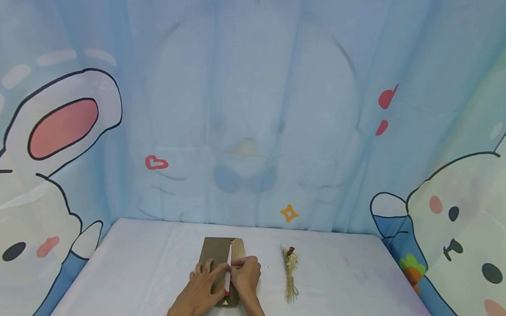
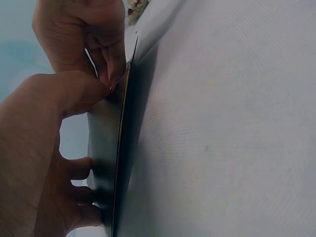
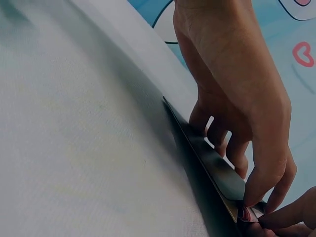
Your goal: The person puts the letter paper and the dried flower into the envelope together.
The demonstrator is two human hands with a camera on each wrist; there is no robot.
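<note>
A flat dark olive-brown folder (image 1: 215,248), like an envelope with a lighter flap (image 1: 238,248) on its right side, lies on the white table. Along the fold runs a narrow white strip (image 1: 227,281) with red near its lower end. My left hand (image 1: 200,290) rests on the folder with fingers spread, its index finger and thumb beside the strip. Fingers bent, my right hand (image 1: 246,275) pinches at the strip's middle. In the right wrist view a small red-and-white bit (image 3: 245,214) shows between the fingertips of both hands. The fingertips partly hide the strip.
To the right of the hands lies a small bunch of dried flowers (image 1: 290,267) with a dark red bloom. White cloth (image 1: 125,267) covers the table. A blue curtain (image 1: 250,105) with cartoon animals hangs behind and at both sides.
</note>
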